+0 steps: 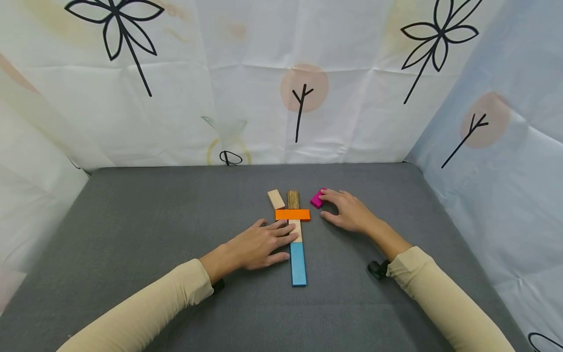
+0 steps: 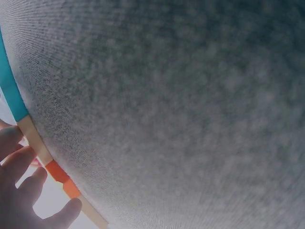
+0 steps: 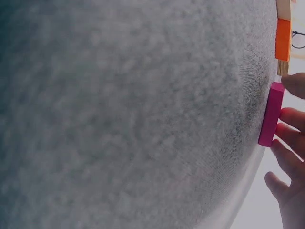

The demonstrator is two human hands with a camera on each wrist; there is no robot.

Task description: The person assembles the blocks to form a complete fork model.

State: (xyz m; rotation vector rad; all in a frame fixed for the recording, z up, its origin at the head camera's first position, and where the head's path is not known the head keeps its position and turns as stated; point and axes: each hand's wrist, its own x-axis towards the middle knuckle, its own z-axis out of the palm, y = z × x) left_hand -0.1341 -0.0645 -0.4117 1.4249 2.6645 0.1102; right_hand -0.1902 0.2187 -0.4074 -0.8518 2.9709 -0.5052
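A line of flat blocks lies on the grey mat [image 1: 132, 220] — blue block [image 1: 298, 264], pale block [image 1: 297, 230], dark wooden block [image 1: 293, 199] — with an orange block [image 1: 292, 214] laid across it. That much looks placed. The left hand [image 1: 259, 247] rests flat, fingers straight on the pale block. The right hand [image 1: 347, 210] touches the pink block [image 1: 317, 199] beside the line with relaxed fingertips — it and the tan block [image 1: 276, 199] seem left to join.
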